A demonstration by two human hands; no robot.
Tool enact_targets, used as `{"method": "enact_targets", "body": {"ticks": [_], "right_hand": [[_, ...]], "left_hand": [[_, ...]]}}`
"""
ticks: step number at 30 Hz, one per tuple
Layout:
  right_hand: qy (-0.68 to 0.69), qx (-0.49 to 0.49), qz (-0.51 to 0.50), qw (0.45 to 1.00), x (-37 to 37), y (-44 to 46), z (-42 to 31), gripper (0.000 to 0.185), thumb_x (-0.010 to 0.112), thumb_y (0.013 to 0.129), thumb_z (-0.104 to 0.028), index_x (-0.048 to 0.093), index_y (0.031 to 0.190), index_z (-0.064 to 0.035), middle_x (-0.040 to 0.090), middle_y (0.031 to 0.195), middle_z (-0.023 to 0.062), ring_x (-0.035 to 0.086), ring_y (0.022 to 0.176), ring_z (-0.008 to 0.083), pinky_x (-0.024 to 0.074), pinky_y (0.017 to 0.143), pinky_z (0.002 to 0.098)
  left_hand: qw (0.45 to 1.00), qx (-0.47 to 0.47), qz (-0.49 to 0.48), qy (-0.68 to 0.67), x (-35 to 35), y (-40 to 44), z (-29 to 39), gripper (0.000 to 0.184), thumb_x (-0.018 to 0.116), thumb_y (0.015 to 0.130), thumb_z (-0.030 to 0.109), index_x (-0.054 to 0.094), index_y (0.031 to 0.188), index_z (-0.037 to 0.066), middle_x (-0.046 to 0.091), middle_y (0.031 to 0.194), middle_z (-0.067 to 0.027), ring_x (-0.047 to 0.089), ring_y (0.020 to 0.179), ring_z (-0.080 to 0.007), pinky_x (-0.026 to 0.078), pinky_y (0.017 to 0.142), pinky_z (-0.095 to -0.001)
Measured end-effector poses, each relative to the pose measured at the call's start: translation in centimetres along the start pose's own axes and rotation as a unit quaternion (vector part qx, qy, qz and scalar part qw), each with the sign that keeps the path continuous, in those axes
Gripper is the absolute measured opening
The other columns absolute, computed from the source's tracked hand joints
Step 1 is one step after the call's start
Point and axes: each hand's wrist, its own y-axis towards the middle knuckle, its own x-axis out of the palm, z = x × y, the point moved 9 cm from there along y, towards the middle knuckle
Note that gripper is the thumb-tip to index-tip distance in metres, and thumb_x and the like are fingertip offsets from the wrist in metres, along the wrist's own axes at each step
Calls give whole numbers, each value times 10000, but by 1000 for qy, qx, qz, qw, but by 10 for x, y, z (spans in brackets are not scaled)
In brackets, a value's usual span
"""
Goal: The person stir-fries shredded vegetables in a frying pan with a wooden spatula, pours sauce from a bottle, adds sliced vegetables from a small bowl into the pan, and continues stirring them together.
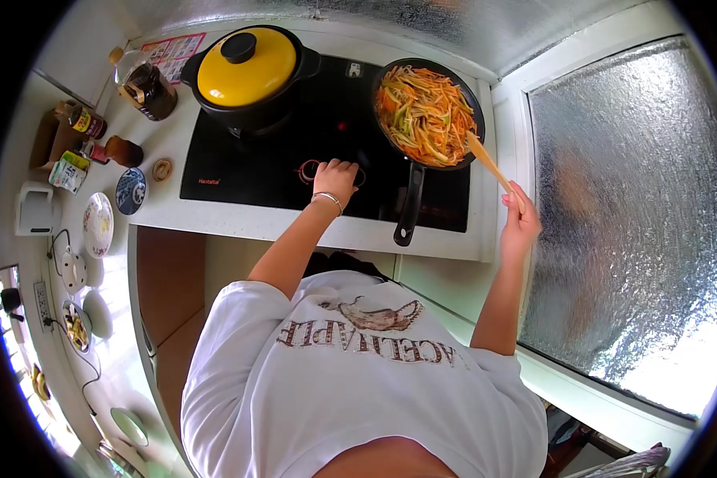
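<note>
My left hand point(337, 180), with a bracelet at the wrist, rests over a round control knob point(359, 177) near the front of the black cooktop point(239, 163); its fingers are bent and press on the cooktop there. In my right hand point(520, 215) is a wooden spatula point(490, 165), whose tip reaches the right edge of a black frying pan point(480, 119). Shredded vegetables point(424, 111) in orange and pale green fill the pan. Its handle point(410, 203) points toward me.
A black pot with a yellow lid point(247, 68) stands at the back left. Farther left are a large bottle point(153, 92), small jars point(123, 151), a blue dish point(131, 191) and a floral plate point(98, 225). A textured window point(621, 199) is at the right.
</note>
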Motion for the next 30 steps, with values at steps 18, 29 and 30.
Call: {"method": "enact_targets", "body": {"ticks": [18,29,30], "right_hand": [[-69,-102,-362,924,90,48,-51,166,567,827,-125,611,928,-2,633,860,133,610,797,228,456,707,296],[81,-15,-203,976,90,60,-36,163,554,840,-92,607,955,10,635,764,110,623,690,146,474,617,248],[81,-10,-200,976,107,56,-31,162,554,837,-92,609,948,13,632,744,107,624,665,139,475,603,243]], "left_hand": [[922,-45,76,-377,-28,-45,26,371,626,774,209,534,1077,17,599,973,-99,554,928,-217,431,806,-347],[597,-167,-240,-747,28,-74,95,350,425,920,333,548,1045,30,614,973,-69,572,863,-132,437,817,-292],[599,-168,-242,-744,26,-75,97,350,425,920,333,548,1045,30,614,973,-69,572,863,-132,437,817,-292]]}}
